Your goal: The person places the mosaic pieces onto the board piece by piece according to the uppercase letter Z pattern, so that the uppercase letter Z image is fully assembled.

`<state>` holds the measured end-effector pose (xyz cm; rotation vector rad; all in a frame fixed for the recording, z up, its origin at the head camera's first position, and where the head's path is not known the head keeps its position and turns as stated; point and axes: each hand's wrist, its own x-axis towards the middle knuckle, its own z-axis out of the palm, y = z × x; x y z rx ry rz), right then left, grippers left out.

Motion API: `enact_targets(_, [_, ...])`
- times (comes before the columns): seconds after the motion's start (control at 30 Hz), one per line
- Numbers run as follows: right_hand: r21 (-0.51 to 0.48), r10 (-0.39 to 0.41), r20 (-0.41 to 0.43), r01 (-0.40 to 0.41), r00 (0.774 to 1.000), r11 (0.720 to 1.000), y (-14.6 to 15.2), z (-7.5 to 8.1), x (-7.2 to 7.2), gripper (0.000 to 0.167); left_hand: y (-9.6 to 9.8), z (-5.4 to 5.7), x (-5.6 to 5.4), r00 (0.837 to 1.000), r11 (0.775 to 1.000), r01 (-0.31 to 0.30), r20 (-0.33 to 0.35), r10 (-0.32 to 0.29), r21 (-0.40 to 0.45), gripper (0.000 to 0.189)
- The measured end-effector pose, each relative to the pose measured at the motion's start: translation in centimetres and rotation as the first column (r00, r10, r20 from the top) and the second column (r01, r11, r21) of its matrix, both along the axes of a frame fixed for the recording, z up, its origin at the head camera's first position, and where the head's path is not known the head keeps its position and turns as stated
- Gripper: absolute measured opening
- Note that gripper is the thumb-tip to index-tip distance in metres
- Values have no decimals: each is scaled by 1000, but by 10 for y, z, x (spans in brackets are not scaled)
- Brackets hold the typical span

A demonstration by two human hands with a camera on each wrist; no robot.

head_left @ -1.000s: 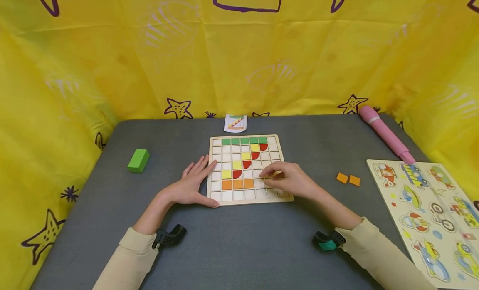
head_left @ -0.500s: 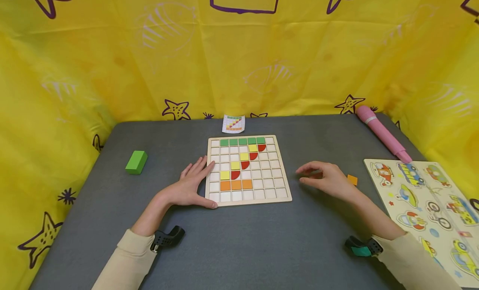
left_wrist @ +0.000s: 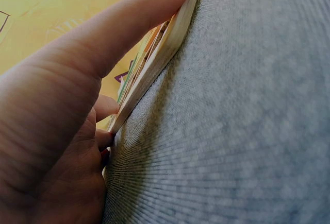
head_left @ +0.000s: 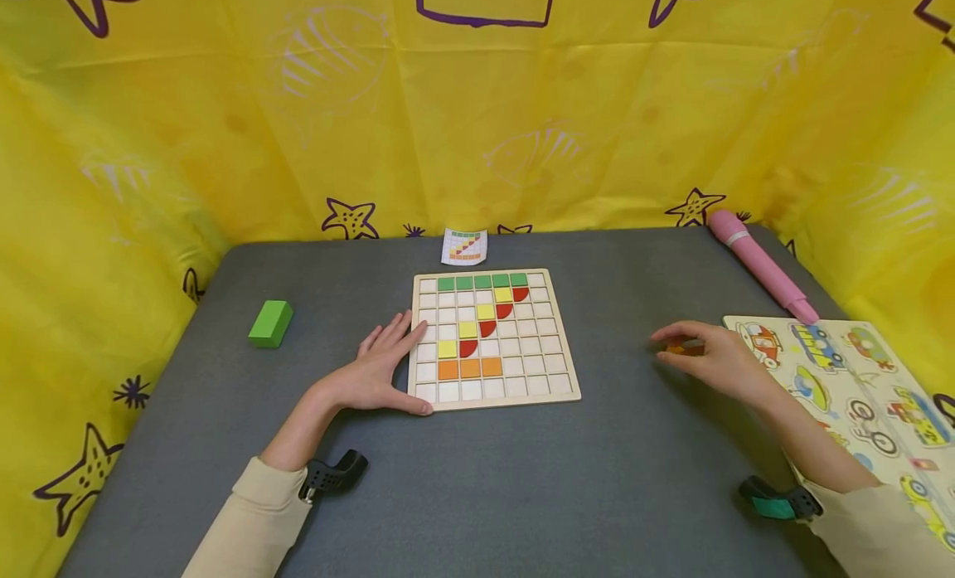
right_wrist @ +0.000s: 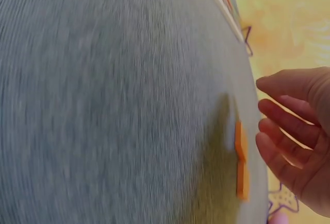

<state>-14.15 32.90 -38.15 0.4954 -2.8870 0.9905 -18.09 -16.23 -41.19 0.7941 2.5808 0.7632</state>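
Observation:
A square wooden grid board (head_left: 533,346) lies mid-table, with green, yellow, red and orange pieces set in some of its cells. My left hand (head_left: 373,372) rests against its left edge, fingers spread and thumb (left_wrist: 154,10) along the near corner. To the right of the board, my right hand (head_left: 716,358) hovers with loosely bent fingers and a gap between thumb and fingertips. Two loose orange square tiles lie on the table by that hand; the right wrist view shows one tile (right_wrist: 241,141) end to end with another tile (right_wrist: 243,181), both apart from the fingers.
A small printed card (head_left: 464,246) with a coloured grid pattern lies behind the board. On the left sits a green block (head_left: 271,324). Further right are a pink, pen-shaped object (head_left: 764,267) and a wooden vehicle puzzle (head_left: 813,387), partly covered by the right forearm.
My right hand has travelled from above the board's right side out to the orange tiles, now mostly hidden in the head view. My left hand has stayed at the board's edge.

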Motion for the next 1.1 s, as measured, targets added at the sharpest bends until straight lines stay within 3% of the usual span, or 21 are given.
enact_targets(0.3, [134,-75,43,68,996,989,18,1,-1,25,-1,0,0,1000,1000,0,1,0,-1,124])
enact_targets(0.57, [164,-43,31,37,999,986,19,-1,-3,27,0,0,0,1000,1000,1,3,-1,4,124])
enact_targets(0.8, [97,-29,44,24,999,995,7,0,-6,27,0,1,0,1000,1000,3,2,-3,2,124])
enact_targets(1.1, [-20,9,80,-7,997,1000,-36,0,-17,26,-1,1,0,1000,1000,5,-8,-4,17,122])
